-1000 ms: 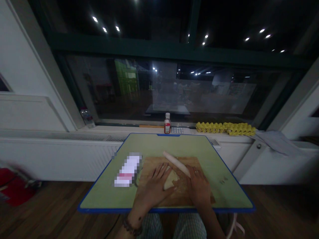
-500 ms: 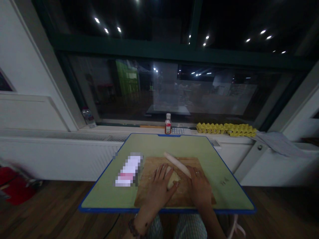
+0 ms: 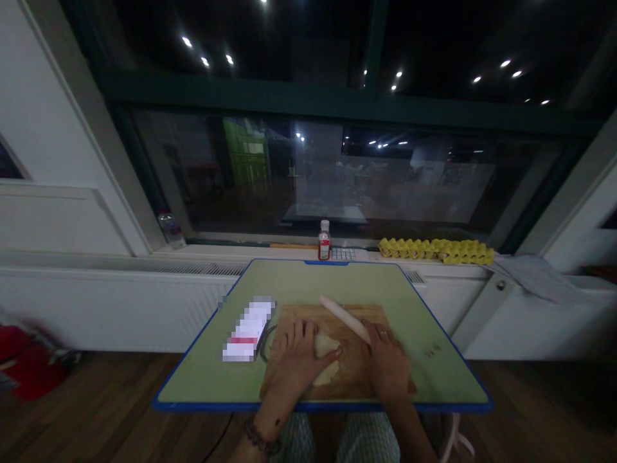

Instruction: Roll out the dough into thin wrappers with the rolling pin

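A flattened piece of pale dough [image 3: 326, 371] lies on a wooden cutting board [image 3: 347, 389]. My left hand [image 3: 296, 357] spans its left part, fingers bent over the far left side and the thumb pressed on top; its palm hides part of the dough. To the right, my right hand [image 3: 387, 363] is closed round the near end of a light wooden rolling pin [image 3: 343, 315]. The pin slants away to the far left across the board, apart from the dough. Its gripped end is hidden under my fingers.
The board rests on a green folding table [image 3: 274, 276] with a blue edge. A pixelated phone-like screen [image 3: 248, 331] lies left of the board. On the windowsill stand a red-labelled bottle [image 3: 324, 241], yellow egg trays [image 3: 434, 251] and a clear water bottle [image 3: 171, 230].
My left hand has slid left, its fingers now more bent. The dough has shifted slightly left and nearer, showing more of its surface. My right hand and the rolling pin have barely moved.
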{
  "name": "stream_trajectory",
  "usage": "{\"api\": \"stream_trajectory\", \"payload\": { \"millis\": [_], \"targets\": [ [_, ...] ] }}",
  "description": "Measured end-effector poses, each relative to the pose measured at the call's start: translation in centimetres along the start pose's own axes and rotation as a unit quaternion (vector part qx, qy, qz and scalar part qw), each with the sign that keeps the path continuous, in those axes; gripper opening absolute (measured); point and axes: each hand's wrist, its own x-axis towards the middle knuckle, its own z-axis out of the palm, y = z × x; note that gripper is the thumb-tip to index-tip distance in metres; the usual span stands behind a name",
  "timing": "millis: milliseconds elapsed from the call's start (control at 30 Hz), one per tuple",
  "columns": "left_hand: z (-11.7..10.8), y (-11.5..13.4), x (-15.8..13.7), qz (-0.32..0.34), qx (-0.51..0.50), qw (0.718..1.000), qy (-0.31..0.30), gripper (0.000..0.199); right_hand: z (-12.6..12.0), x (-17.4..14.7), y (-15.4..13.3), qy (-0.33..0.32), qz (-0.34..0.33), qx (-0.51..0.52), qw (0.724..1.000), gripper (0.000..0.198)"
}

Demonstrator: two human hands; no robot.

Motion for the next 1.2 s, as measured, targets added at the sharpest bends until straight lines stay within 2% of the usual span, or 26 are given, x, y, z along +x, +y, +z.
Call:
{"api": "stream_trajectory", "payload": {
  "millis": [133, 233, 433, 600, 733, 867, 1000, 1100, 1200],
  "targets": [
    [-0.6, -0.1, 0.0, -0.037, 0.012, 0.999, 0.001, 0.062, -0.4, 0.5, 0.3, -0.025, -0.004, 0.012, 1.0, 0.043],
    [-0.8, -0.2, 0.0, -0.033, 0.023, 0.999, 0.01, 0.055, -0.3, 0.8, 0.7, -0.039, -0.008, 0.02, 0.999, 0.041],
    [-1.4, 0.0, -0.2, -0.022, 0.018, 0.999, 0.021, 0.045, 0.1, 0.8, 1.1, -0.01, -0.038, 0.013, 0.999, 0.036],
    [-1.4, -0.3, -0.2, -0.032, -0.092, 0.995, -0.004, 0.037, -0.1, 0.1, 0.9, 0.033, -0.04, 0.018, 0.999, 0.036],
    [-1.1, -1.0, 0.1, -0.028, -0.233, 0.972, 0.0, 0.033, -0.3, -0.7, 0.7, 0.083, -0.04, 0.049, 0.994, 0.035],
    [-0.6, -1.6, 0.6, -0.05, -0.346, 0.935, 0.055, 0.043, -0.6, -2.2, -0.6, 0.133, -0.051, 0.11, 0.984, 0.036],
    [-0.3, -1.9, 0.6, -0.065, -0.416, 0.898, 0.127, 0.043, -0.6, -3.6, -3.3, 0.069, -0.086, 0.21, 0.972, 0.034],
    [-0.5, -1.8, 0.2, -0.066, -0.422, 0.892, 0.149, 0.041, -0.2, -3.6, -5.1, 0.018, -0.064, 0.317, 0.946, 0.035],
    [-0.9, -1.6, 0.0, -0.051, -0.419, 0.897, 0.128, 0.04, 0.3, -2.9, -5.8, 0.021, -0.031, 0.419, 0.907, 0.043]
  ]
}}
